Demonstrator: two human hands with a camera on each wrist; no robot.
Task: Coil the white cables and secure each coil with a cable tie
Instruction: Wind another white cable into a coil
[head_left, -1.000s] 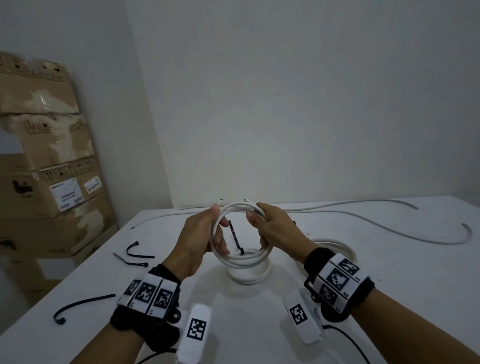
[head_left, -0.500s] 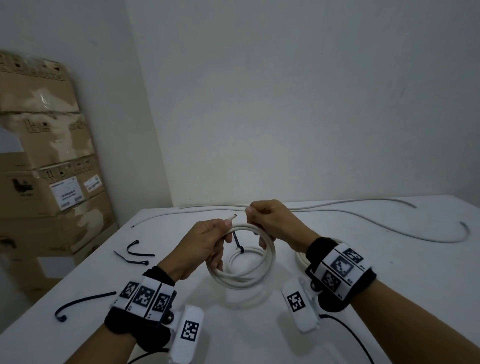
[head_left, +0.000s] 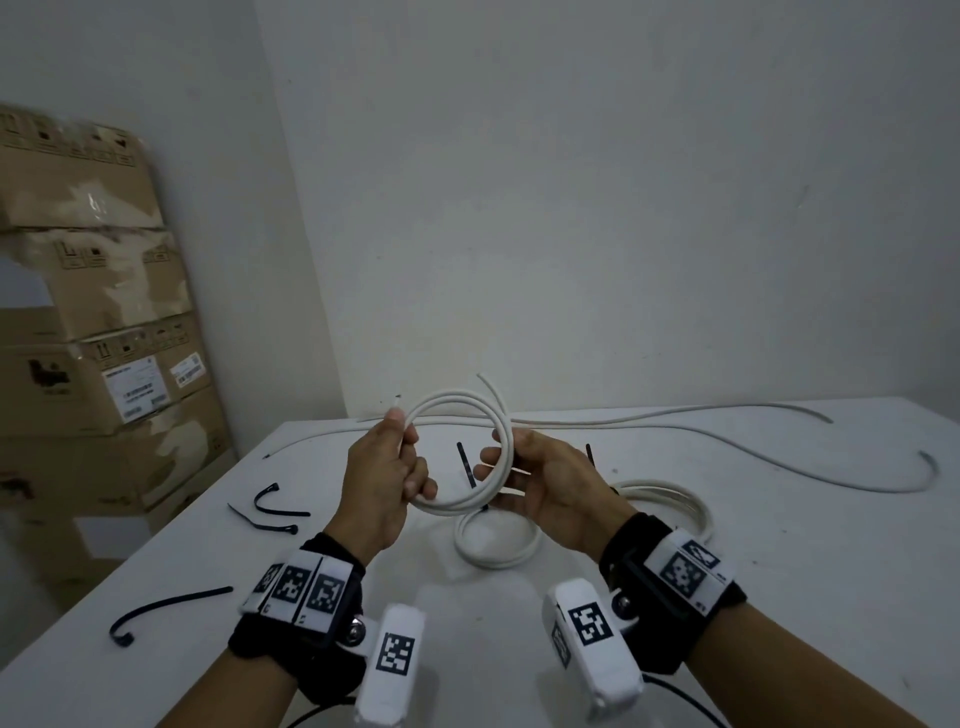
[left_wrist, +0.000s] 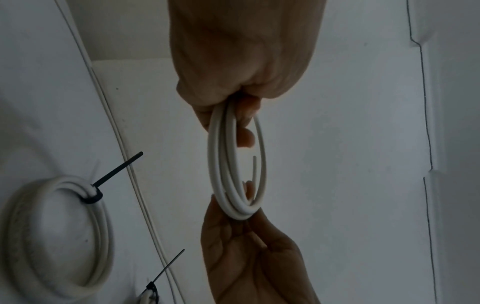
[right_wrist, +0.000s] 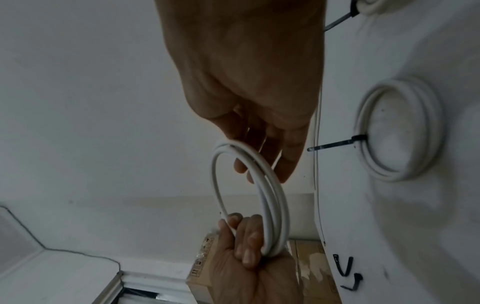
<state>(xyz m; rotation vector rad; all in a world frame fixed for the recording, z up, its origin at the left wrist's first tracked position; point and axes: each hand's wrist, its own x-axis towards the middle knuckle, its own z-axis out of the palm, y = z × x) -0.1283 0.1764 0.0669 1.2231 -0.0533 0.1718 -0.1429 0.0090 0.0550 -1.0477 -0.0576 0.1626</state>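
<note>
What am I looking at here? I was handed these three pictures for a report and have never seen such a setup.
A person wears three cameras: one on the head, one on each wrist. The head view looks down over a white table. The other two look along each hand.

The left hand and right hand hold a coil of white cable in the air, with no tie on it yet.

On the table lie two finished coils, each bound with a black tie, a long loose cable, and spare black ties. Cardboard boxes are stacked to the left.
</note>
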